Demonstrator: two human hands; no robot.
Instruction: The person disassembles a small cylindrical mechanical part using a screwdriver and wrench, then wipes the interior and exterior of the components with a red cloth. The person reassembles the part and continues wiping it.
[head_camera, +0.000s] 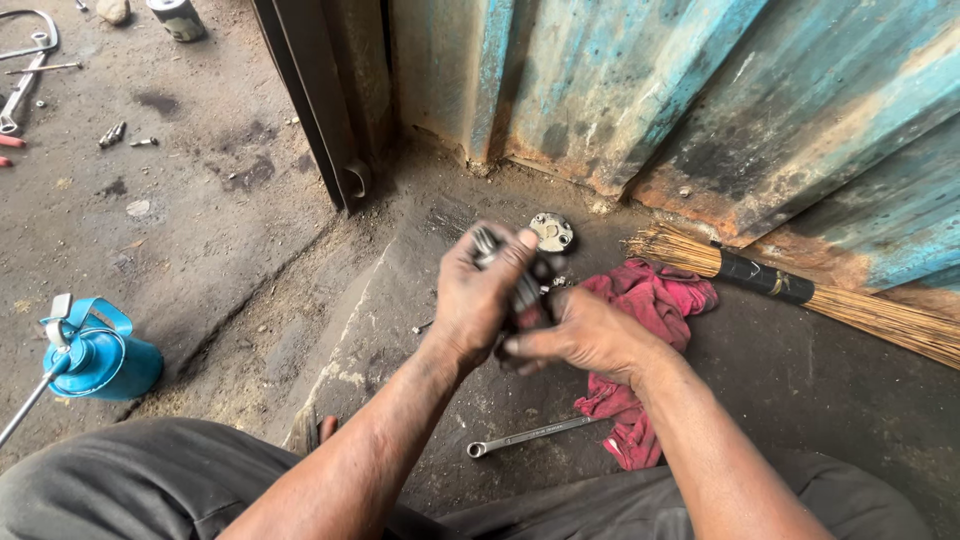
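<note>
Both my hands are closed on one greasy metal part (520, 290), held above the concrete floor (800, 380). My left hand (478, 295) wraps its upper end, thumb on top; my right hand (590, 335) clasps the lower end (details blurred). Below: red rag (650, 300), wrench (530, 437). Round metal cover (551, 232) lies beyond, broom (800, 290) to the right.

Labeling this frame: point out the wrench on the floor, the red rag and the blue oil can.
wrench (530, 437), head view, middle of its shaft
red rag (655, 295), head view, upper bunched folds
blue oil can (105, 360), head view, its round body
</note>
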